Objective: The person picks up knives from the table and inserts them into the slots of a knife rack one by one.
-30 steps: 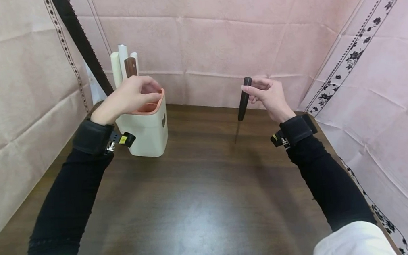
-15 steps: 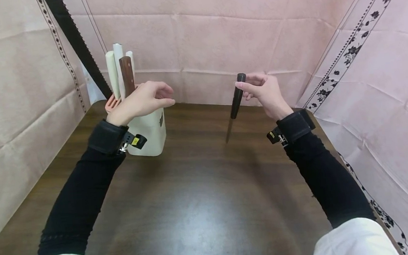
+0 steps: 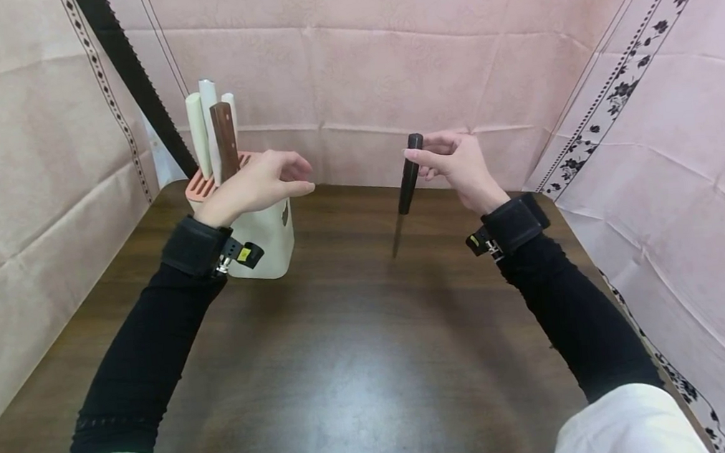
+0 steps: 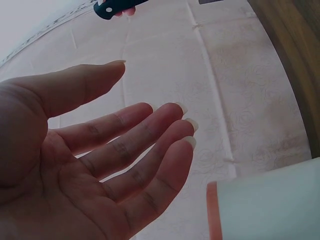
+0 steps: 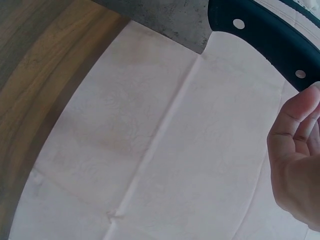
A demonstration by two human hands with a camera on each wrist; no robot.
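Observation:
My right hand (image 3: pixel 459 168) pinches the black handle of a knife (image 3: pixel 409 179) near its top end. The blade points down toward the table, seen nearly edge-on in the head view. In the right wrist view the knife's handle (image 5: pixel 270 42) shows pale rivets beside a broad grey blade. My left hand (image 3: pixel 262 183) holds nothing, its fingers relaxed in front of the white knife block (image 3: pixel 267 245). That block has a slotted orange top (image 3: pixel 201 186), partly hidden by the hand. Several knives stand in it: a brown wooden handle (image 3: pixel 224 139) and white handles (image 3: pixel 197 133).
The brown wooden table (image 3: pixel 347 343) reaches to a pink cloth backdrop (image 3: pixel 387 66) at the back. More cloth hangs at both sides, with a dark floral band (image 3: pixel 631 81) on the right.
My left hand has drawn right and toward me from over the block's top, uncovering the brown handle and slots. My right hand has carried the knife somewhat left.

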